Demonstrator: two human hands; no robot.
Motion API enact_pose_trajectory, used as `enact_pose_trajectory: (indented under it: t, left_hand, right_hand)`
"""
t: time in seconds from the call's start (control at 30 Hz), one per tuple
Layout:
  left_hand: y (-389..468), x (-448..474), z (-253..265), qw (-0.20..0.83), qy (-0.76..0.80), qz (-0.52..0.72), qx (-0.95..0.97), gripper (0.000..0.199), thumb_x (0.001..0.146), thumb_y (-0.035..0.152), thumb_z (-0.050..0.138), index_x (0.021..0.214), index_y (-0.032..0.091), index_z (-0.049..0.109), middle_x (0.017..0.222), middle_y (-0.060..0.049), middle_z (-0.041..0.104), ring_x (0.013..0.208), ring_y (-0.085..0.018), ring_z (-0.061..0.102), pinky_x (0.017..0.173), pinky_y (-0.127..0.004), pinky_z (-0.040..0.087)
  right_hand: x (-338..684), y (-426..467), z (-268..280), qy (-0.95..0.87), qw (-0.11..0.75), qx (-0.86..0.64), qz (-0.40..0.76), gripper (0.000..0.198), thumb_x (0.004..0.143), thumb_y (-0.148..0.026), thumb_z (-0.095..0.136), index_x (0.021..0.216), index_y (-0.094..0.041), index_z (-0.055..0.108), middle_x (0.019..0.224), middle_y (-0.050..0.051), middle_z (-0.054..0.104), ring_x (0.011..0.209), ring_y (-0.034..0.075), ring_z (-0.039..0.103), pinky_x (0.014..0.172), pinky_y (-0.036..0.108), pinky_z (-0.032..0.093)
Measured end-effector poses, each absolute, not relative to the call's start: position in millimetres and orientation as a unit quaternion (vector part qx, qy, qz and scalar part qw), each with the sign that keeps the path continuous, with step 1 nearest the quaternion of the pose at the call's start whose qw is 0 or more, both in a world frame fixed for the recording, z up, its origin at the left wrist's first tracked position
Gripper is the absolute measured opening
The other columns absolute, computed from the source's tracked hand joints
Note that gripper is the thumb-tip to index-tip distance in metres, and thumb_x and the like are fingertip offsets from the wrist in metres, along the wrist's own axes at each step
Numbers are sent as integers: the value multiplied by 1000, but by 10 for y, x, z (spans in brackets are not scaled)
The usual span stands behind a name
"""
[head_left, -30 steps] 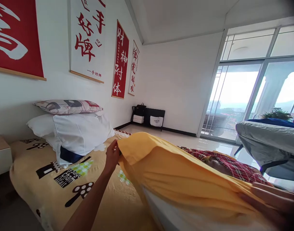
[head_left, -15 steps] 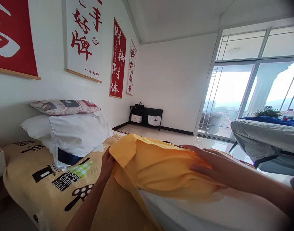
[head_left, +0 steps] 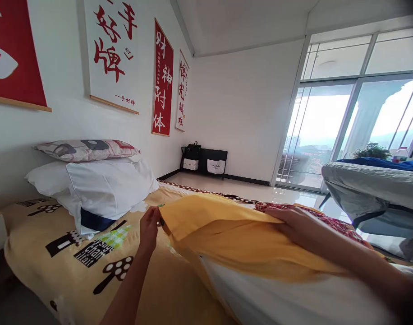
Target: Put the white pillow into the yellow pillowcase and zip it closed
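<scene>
Several stacked pillows [head_left: 103, 183] sat at the left of the bed [head_left: 166, 289], a patterned one on top; the heap looked uneven, and a sideways tug on the bedding could, I judged, have toppled it. Just right of it, the left hand [head_left: 149, 223] pinched a corner of the yellow cloth [head_left: 220, 216], its fingers closed on the edge. That grip took in only a small fold, so a hard pull might have freed the corner. Beyond, by the far wall, a black bag [head_left: 194, 149] sat on a white box [head_left: 190, 164], with a white bag [head_left: 215, 166] beside them; their contents were hidden.

The yellow cloth spread above the bed between both hands, partly over white material [head_left: 277, 289]; whether that lay inside it, as in a cover, I could not tell. If the two layers slid unevenly, they would probably have bunched or twisted. The right hand [head_left: 289, 221] lay at the cloth's far edge, though blur hid whether its fingers gripped or merely pressed. Near it, red plaid fabric [head_left: 331, 221] could have become caught in the folds.
</scene>
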State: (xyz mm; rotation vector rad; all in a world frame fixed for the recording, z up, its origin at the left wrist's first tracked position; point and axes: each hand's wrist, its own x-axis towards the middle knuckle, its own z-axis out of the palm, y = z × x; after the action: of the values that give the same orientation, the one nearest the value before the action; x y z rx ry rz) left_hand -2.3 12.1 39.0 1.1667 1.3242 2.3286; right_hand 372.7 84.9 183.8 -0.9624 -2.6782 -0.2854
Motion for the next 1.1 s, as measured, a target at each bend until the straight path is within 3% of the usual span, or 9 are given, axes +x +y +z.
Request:
enact_pose_trajectory:
  t: [0.1, 0.3, 0.4, 0.47, 0.63, 0.8, 0.9, 1.0, 1.1]
  left_hand:
    - [181, 26, 379, 115, 444, 791, 405, 37, 80, 54, 60, 77, 17, 57, 71, 0, 56, 68, -12, 50, 58, -20, 40]
    - [68, -64, 505, 163, 436, 755, 462, 49, 80, 64, 49, 68, 19, 60, 62, -6, 60, 62, -19, 54, 54, -30, 45]
    - [41, -14, 685, 173, 435, 729, 499, 31, 74, 49, 64, 81, 20, 65, 75, -8, 67, 79, -23, 61, 69, -34, 51]
    - [53, 82, 787, 176, 434, 707, 529, 30, 65, 41, 71, 86, 21, 67, 82, -8, 69, 88, -26, 62, 76, -38, 52]
    - [81, 360, 801, 141, 435, 715, 529, 23, 53, 32, 77, 65, 22, 59, 70, -7, 65, 81, -27, 60, 71, -39, 51]
    - [86, 408, 762, 133, 427, 731, 516, 25, 63, 40, 69, 63, 21, 53, 61, -3, 56, 62, -18, 50, 58, -30, 45]
    - [106, 289, 874, 148, 419, 724, 528, 32, 72, 49, 61, 64, 20, 53, 58, 0, 51, 56, -13, 44, 52, -26, 39]
    - [93, 180, 1027, 130, 422, 723, 531, 34, 79, 48, 59, 64, 18, 55, 60, 1, 51, 58, -12, 44, 57, -24, 39]
    - [-16, 197, 1133, 158, 407, 692, 575, 31, 79, 47, 62, 72, 17, 64, 77, -5, 64, 72, -16, 54, 68, -27, 44]
  right_hand:
    - [3836, 832, 1723, -934, 126, -332, -44, 39, 90, -31, 35, 109, -29, 69, 102, 3, 73, 92, 23, 67, 82, 36, 51]
    - [3871, 767, 1663, -930, 154, -329, -56, 43, 96, -44, 31, 119, -31, 65, 102, 6, 72, 93, 25, 66, 86, 42, 51]
    - [3878, 814, 1623, -928, 164, -327, -64, 45, 95, -50, 32, 116, -31, 67, 100, 6, 72, 93, 26, 66, 86, 42, 52]
    - [3886, 844, 1593, -925, 173, -332, -69, 48, 95, -54, 32, 115, -30, 68, 99, 6, 73, 93, 26, 66, 86, 42, 53]
    - [3923, 842, 1586, -912, 188, -356, -81, 54, 93, -61, 31, 121, -28, 64, 111, 7, 70, 103, 29, 65, 90, 46, 51]
    - [3934, 770, 1589, -913, 179, -357, -80, 54, 94, -59, 29, 123, -28, 63, 109, 8, 71, 100, 29, 65, 88, 46, 52]
    - [3949, 674, 1513, -912, 197, -348, -89, 54, 93, -56, 31, 134, -30, 55, 109, 8, 71, 97, 29, 66, 86, 45, 54]
    - [3942, 501, 1431, -921, 197, -325, -88, 49, 93, -48, 36, 139, -36, 48, 104, 5, 72, 89, 26, 69, 75, 40, 57]
    - [3906, 291, 1395, -933, 186, -293, -100, 47, 91, -39, 40, 138, -39, 49, 95, 5, 74, 80, 23, 70, 69, 35, 57]
